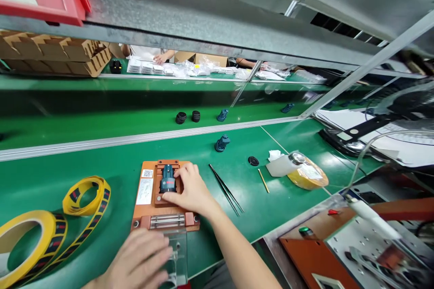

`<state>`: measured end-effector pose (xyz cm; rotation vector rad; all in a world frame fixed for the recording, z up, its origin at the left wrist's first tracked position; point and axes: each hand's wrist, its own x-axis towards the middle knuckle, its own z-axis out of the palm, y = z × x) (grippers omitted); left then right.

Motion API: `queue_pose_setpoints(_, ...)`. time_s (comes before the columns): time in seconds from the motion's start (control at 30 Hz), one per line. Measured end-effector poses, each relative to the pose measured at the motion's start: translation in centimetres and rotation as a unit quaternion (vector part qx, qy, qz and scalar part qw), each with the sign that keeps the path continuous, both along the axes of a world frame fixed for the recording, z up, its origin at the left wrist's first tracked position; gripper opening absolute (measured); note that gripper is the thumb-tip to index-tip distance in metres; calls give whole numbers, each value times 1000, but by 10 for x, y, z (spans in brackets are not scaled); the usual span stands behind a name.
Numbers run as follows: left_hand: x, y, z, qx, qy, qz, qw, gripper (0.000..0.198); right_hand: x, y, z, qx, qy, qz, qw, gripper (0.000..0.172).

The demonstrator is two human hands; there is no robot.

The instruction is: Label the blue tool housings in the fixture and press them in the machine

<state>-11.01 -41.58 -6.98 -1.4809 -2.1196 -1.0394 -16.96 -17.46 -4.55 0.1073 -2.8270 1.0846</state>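
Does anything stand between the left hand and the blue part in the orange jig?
Yes: the metal rails of the orange jig lie between the left hand and the blue part. The clear acrylic block at that hand's fingertips sits on the near side too.

Narrow lane between jig (166,194) and tweezers (225,188)
The right hand (191,189) rests on the jig, with a thin strip of green mat (101,167) before the tweezers. Beyond the jig, a wider lane of mat runs up to the metal rail (135,139), which blocks the way to the far belt. Left, two tape rolls (27,244) crowd the path; the left hand (135,259) and acrylic block (176,253) fill the near edge. Right, a blue part (222,143), black disc (253,160), wooden stick (262,180) and yellow bag (310,174) obstruct passage.
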Motion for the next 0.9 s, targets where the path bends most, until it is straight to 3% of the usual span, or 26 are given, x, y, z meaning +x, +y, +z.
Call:
queue_pose_setpoints(0.1,-39,16,31,74,-113,129,982,33,1,-12,10,63,2,-20,998,50)
queue_pose_setpoints(0.17,-69,30,49,127,-244,194,942,27,5,-18,20,55,40,-32,997,47)
queue_pose_setpoints(0.23,-92,42,64,173,-415,166,878,38,14,-20,33,32,82,-11,996,50)
queue_pose_setpoints(0.3,-103,51,75,203,-557,82,801,51,27,-19,46,-5,109,15,994,54)
queue_pose_setpoints(0.33,-104,55,80,218,-600,47,769,54,34,-18,52,-37,114,19,993,55)
queue_pose_setpoints(0.4,-99,60,87,256,-631,23,732,54,45,-15,61,-130,97,10,987,55)
queue_pose_setpoints(0.53,-81,70,93,306,-618,28,724,48,57,-14,60,-293,2,1,956,30)
queue_pose_setpoints(0.83,-68,80,90,276,-626,-10,729,41,64,-17,46,-381,51,-23,923,40)
queue_pose_setpoints(0.9,-68,83,90,265,-625,-21,734,40,65,-19,45,-440,16,-28,897,46)
